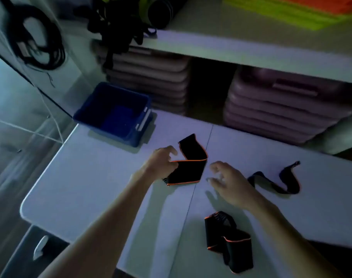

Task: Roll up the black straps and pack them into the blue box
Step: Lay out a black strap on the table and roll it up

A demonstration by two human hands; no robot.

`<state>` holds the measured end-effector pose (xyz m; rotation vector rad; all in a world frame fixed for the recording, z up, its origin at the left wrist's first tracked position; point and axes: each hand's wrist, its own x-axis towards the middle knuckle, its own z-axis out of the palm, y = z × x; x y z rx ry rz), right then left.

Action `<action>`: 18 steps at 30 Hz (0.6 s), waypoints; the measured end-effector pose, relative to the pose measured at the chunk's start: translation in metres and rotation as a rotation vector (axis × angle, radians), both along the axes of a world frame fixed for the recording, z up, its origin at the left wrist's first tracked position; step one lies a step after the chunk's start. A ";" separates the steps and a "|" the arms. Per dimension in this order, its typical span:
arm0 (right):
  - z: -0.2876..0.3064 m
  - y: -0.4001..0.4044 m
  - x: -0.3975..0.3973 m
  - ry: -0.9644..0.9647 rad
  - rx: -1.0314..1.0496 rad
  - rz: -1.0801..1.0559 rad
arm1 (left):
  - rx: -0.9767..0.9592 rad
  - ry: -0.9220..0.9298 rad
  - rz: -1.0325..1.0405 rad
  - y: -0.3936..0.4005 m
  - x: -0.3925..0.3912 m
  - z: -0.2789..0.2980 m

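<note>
Three black straps with orange edging lie unrolled on the white table [91, 181]. My left hand [161, 161] pinches the near end of the middle strap [189, 167], which bends in a zigzag toward the back. My right hand [229, 183] hovers just right of that strap, fingers spread and holding nothing. A second strap [277, 183] curls on the table to the right. A third strap [229, 241] lies crumpled near the front edge. The blue box [115, 113] stands at the table's far left corner, with nothing visible inside.
Behind the table are stacks of pink step platforms [281, 105] under a white shelf [231, 49]. Black gear [119, 27] hangs over the shelf edge above the box. Black cables [36, 39] hang on the left wall. The table's left edge drops to the floor.
</note>
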<state>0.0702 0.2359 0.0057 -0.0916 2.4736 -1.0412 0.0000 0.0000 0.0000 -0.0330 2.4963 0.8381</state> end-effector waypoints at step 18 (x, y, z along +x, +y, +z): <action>-0.075 -0.078 -0.020 0.438 0.244 0.089 | 0.176 -0.272 -0.233 -0.012 -0.057 -0.024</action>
